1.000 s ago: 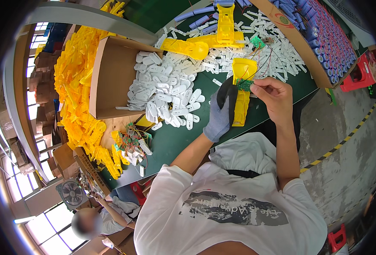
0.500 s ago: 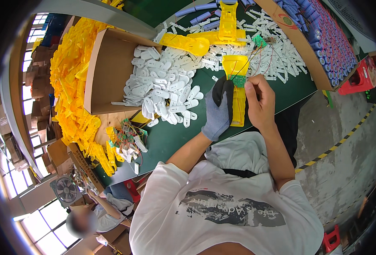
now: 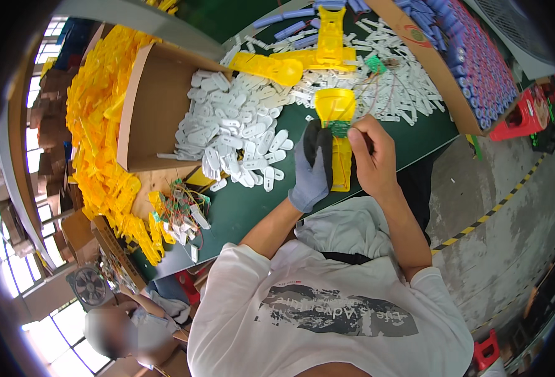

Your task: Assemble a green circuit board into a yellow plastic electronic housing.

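My left hand [image 3: 312, 164], in a grey glove with black fingers, is closed on the left side of a long yellow plastic housing [image 3: 341, 173]. A small green circuit board [image 3: 338, 128] lies across the housing's upper part, near its wide end. My bare right hand [image 3: 376, 157] pinches at the board's right edge; the fingertips partly hide what is between them. Thin wires run from near the board toward another green circuit board [image 3: 375, 64] on the white parts beyond. More yellow housings [image 3: 331, 38] lie just past my hands.
White oval plastic pieces [image 3: 227, 135] spill from a cardboard box [image 3: 155, 107] at left. A yellow heap [image 3: 102, 125] lies behind it. Wired boards [image 3: 180, 210] sit near the table's edge. At far right, a carton [image 3: 437, 69] holds purple cylindrical cells [image 3: 478, 69]. Another person [image 3: 155, 320] sits lower left.
My hands have drawn the yellow housing and board slightly nearer to me. The board looks darker, at a slightly different tilt. The whole view has shifted a little, and both grips stay closed.
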Demonstrator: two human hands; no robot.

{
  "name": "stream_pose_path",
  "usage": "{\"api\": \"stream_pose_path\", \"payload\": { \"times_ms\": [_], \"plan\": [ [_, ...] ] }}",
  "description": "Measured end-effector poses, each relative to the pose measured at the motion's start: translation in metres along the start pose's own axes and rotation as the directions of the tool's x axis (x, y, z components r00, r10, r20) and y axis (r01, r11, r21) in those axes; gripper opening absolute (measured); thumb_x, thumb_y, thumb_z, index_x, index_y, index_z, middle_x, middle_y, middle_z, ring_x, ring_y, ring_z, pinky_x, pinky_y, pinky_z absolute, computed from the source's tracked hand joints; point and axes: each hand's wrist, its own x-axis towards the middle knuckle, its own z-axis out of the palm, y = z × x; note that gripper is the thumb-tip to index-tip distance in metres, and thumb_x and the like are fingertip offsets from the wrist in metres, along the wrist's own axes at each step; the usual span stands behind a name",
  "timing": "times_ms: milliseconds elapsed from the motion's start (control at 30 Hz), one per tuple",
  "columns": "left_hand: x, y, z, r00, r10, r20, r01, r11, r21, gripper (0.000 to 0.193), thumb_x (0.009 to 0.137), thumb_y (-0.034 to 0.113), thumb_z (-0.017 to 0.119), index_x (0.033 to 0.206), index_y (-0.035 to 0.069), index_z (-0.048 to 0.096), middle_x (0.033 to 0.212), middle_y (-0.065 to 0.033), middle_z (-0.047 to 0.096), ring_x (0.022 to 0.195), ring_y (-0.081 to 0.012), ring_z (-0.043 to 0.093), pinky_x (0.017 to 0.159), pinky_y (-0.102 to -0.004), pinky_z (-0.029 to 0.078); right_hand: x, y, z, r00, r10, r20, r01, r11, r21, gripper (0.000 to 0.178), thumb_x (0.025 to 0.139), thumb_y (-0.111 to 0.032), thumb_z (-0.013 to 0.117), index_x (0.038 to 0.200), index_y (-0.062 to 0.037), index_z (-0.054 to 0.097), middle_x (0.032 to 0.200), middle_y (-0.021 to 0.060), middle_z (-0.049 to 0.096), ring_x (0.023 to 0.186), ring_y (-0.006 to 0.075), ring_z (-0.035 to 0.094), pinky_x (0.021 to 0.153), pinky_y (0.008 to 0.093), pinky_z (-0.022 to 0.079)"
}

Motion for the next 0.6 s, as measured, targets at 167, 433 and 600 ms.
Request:
{"api": "stream_pose_path", "payload": {
  "times_ms": [167,433,600],
  "plan": [
    [-0.016,0.022,0.011,0.983,-0.102,-0.155,-0.003,0.825,-0.565,0.031,0.1,0.02,0.044,0.126,0.002,0.042,0.119,-0.0146,0.056,0.111,-0.0239,0.056,0.093,-0.038,0.046,-0.014,-0.009,-0.015,0.993,-0.094,0.072,0.093,0.996,0.017,0.024,0.086,-0.016,0.065,0.103,-0.0026,0.055,0.086,0.0082,0.057,0.072,0.0182,0.055,0.063,0.0276,0.042],
    [-0.058,0.027,0.0,0.937,0.048,-0.345,0.001,0.99,0.14,0.037,0.101,0.023,0.041,0.133,0.005,0.04,0.129,-0.0161,0.051,0.116,-0.026,0.052,0.099,-0.0397,0.04,-0.025,-0.004,-0.024,0.969,-0.208,0.137,0.24,0.928,-0.286,0.054,0.069,-0.015,0.079,0.119,-0.0077,0.059,0.104,0.0106,0.065,0.084,0.0271,0.064,0.076,0.035,0.051],
    [-0.081,0.063,-0.009,0.774,0.618,0.138,-0.268,0.123,0.956,0.075,0.066,0.013,0.079,0.132,0.002,0.046,0.137,-0.0198,0.04,0.128,-0.0425,0.035,0.106,-0.0516,0.029,-0.022,0.003,-0.033,0.966,-0.179,0.187,0.227,0.933,-0.279,0.048,0.067,-0.016,0.081,0.11,-0.0088,0.061,0.096,0.0072,0.068,0.081,0.0252,0.064,0.071,0.0354,0.051]
  ]
}}
